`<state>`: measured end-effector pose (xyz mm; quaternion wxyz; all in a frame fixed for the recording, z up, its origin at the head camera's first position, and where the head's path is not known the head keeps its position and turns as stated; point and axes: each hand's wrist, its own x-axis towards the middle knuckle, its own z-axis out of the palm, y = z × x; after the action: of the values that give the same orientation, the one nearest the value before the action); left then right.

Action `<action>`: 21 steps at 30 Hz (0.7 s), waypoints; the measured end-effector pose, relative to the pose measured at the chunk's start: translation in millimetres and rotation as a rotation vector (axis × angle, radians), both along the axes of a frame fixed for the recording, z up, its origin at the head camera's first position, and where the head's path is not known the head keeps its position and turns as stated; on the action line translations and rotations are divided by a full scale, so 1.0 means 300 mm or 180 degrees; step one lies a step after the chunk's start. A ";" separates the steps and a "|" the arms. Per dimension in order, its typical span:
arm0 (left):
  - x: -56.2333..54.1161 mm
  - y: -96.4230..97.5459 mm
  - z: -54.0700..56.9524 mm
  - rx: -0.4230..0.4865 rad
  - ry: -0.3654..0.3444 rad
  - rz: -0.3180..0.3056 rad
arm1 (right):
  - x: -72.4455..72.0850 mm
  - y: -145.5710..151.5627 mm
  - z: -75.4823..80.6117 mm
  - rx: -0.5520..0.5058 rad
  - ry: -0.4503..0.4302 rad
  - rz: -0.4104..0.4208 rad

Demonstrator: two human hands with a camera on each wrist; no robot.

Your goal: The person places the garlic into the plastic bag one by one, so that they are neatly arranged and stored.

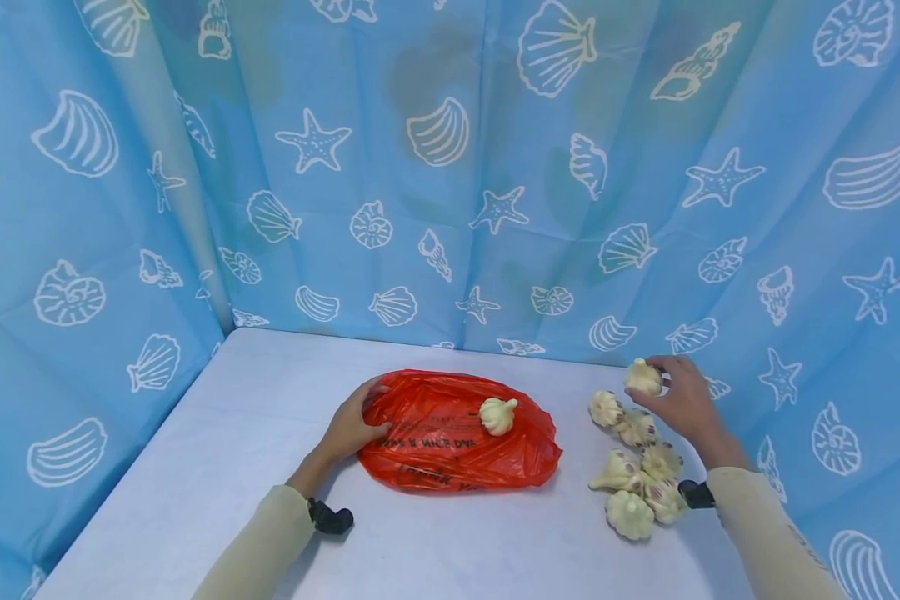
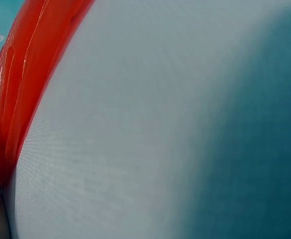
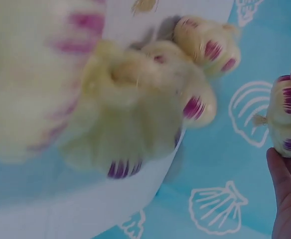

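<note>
We've got the left hand [image 1: 351, 429] at the left end of a red plastic bag [image 1: 427, 408], thumb over the near side and fingers at the rim, so we'd call that grasping the bag's edge; the left wrist view only gives us a slice of red plastic, so finger detail there is hidden. The right hand [image 1: 686, 404] is pinching a garlic bulb [image 1: 643, 377] between thumb and fingers, held near the far end of a loose cluster of bulbs [image 1: 662, 461]; in the right wrist view we can spot purple streaks on it. Another single bulb [image 1: 498, 416] sits toward the right side of the bag, stem up; on it or inside it, we can't tell. The bag lies on a white table [image 1: 262, 408], "NICE DAY" readable in dark print; behind it all we see a blue curtain [image 1: 390, 183] with white shells and starfish.
</note>
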<state>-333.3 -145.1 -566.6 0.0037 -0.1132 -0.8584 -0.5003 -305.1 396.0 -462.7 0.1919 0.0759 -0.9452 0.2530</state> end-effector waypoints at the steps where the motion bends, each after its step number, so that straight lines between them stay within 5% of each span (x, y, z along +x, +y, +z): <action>1: -0.001 -0.001 0.000 -0.0002 0.0002 0.0007 | -0.002 -0.008 0.002 -0.0017 0.0047 0.0027; 21: -0.004 0.000 -0.008 0.0046 -0.0017 0.0032 | -0.026 -0.158 0.047 -0.0329 0.0213 0.0120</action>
<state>-334.6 -145.2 -569.1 0.0048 -0.1076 -0.8554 -0.5067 -312.9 348.8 -448.7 0.2223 0.0922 -0.9223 0.3023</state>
